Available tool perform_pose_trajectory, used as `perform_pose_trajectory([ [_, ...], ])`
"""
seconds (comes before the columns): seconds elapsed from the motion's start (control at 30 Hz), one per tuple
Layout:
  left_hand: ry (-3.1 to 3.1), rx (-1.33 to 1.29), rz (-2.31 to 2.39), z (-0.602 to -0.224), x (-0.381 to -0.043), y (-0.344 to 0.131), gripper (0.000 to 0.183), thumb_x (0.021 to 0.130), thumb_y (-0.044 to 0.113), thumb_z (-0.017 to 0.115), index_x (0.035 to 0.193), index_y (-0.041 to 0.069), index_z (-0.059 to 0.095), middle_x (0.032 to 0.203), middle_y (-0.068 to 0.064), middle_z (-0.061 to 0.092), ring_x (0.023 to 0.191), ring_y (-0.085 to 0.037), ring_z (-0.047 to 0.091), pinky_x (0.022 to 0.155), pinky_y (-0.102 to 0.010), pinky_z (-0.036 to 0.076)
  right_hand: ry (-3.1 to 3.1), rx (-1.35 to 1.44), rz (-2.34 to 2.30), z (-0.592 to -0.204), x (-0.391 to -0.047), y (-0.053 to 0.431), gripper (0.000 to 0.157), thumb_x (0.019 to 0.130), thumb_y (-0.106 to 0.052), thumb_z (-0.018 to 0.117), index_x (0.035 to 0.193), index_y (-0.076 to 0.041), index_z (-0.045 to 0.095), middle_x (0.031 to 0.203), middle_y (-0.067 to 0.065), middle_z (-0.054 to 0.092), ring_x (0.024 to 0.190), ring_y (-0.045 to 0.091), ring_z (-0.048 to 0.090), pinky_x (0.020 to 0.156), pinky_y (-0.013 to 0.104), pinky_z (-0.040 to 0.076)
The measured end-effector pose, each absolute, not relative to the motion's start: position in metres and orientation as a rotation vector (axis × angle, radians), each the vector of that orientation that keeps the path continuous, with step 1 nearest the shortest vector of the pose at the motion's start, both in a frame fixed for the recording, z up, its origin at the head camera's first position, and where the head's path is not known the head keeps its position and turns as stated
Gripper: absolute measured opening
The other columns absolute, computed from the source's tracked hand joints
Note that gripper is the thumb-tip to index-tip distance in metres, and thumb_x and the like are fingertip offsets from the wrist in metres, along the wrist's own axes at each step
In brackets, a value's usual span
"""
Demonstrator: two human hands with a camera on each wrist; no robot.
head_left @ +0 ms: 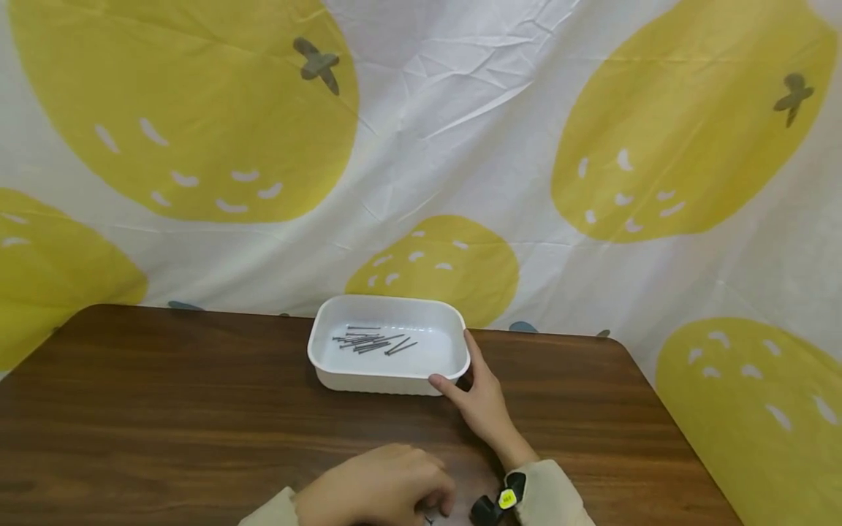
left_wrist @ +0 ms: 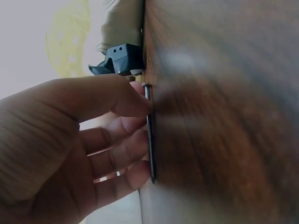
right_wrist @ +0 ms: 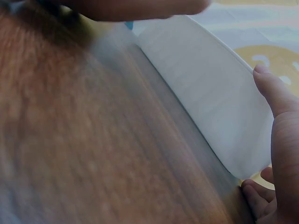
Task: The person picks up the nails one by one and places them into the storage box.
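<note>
A white plastic container (head_left: 388, 384) stands near the back edge of the table, several dark nails (head_left: 368, 342) lying loose inside it. My right hand (head_left: 485, 402) grips its right front corner, thumb on the rim and fingers round the side; the right wrist view shows the container's outer wall (right_wrist: 196, 88) by the thumb (right_wrist: 273, 88). Close to the front of the table, my left hand (head_left: 381, 486) is bent down over a single nail (left_wrist: 150, 140). Thumb and fingertips pinch that nail at the tabletop, its head and point sticking out.
The dark brown wooden table (head_left: 197, 409) spreads to both sides of the container. Behind it hangs a white cloth (head_left: 454, 146) printed with yellow fruit. A black wrist strap and device (head_left: 487, 509) sit on the right wrist, close beside the left hand.
</note>
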State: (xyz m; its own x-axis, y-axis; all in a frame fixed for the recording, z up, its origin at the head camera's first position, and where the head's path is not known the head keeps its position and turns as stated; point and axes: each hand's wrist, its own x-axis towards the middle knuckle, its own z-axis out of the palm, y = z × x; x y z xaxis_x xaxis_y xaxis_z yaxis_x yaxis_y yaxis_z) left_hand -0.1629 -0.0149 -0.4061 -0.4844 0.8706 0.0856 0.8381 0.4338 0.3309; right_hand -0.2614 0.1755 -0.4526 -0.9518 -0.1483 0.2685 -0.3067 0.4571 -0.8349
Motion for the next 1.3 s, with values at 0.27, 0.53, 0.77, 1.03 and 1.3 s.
perform_pose_trajectory([
  [0.27, 2.636, 1.475, 0.456, -0.405, -0.155, -0.013, 0.022, 0.075, 0.010, 0.078, 0.072, 0.027, 0.064, 0.063, 0.021, 0.049, 0.055, 0.006, 0.037, 0.052, -0.008, 0.031, -2.540, 0.399, 1.522, -0.452, -0.262, 0.175, 0.095, 0.088, -0.031, 0.078, 0.162, -0.019, 0.020, 0.160, 0.016, 0.040, 0.132, 0.031, 0.058, 0.105, 0.048, 0.050],
  [0.53, 2.647, 1.420, 0.447, -0.404, -0.157, -0.015, 0.027, 0.071, 0.003, 0.077, 0.076, 0.026, 0.067, 0.064, 0.020, 0.050, 0.057, 0.005, 0.041, 0.052, -0.010, 0.033, -2.538, 0.405, 1.544, -0.450, -0.261, 0.175, 0.093, 0.089, -0.029, 0.077, 0.162, -0.018, 0.021, 0.160, 0.017, 0.040, 0.132, 0.032, 0.058, 0.104, 0.049, 0.050],
  [0.77, 2.655, 1.397, 0.452, -0.402, -0.163, -0.018, 0.032, 0.068, -0.004, 0.074, 0.080, 0.026, 0.071, 0.070, 0.017, 0.056, 0.062, 0.006, 0.044, 0.055, -0.009, 0.035, -2.556, 0.389, 1.522, -0.449, -0.261, 0.175, 0.094, 0.089, -0.031, 0.077, 0.163, -0.020, 0.020, 0.159, 0.017, 0.041, 0.132, 0.032, 0.058, 0.104, 0.049, 0.050],
  [1.03, 2.646, 1.369, 0.457, -0.394, -0.169, -0.019, 0.028, 0.072, -0.002, 0.075, 0.080, 0.025, 0.071, 0.073, 0.015, 0.055, 0.064, 0.006, 0.045, 0.057, -0.008, 0.036, -2.556, 0.391, 1.508, -0.450, -0.262, 0.175, 0.094, 0.089, -0.032, 0.077, 0.162, -0.018, 0.020, 0.160, 0.017, 0.040, 0.134, 0.032, 0.056, 0.106, 0.049, 0.049],
  [1.3, 2.556, 1.388, 0.500, -0.383, -0.175, -0.021, 0.022, 0.077, 0.002, 0.074, 0.082, 0.024, 0.073, 0.076, 0.015, 0.053, 0.066, 0.005, 0.045, 0.060, -0.008, 0.037, -2.555, 0.385, 1.527, -0.450, -0.261, 0.175, 0.094, 0.089, -0.031, 0.077, 0.162, -0.019, 0.021, 0.160, 0.017, 0.040, 0.134, 0.032, 0.057, 0.106, 0.050, 0.049],
])
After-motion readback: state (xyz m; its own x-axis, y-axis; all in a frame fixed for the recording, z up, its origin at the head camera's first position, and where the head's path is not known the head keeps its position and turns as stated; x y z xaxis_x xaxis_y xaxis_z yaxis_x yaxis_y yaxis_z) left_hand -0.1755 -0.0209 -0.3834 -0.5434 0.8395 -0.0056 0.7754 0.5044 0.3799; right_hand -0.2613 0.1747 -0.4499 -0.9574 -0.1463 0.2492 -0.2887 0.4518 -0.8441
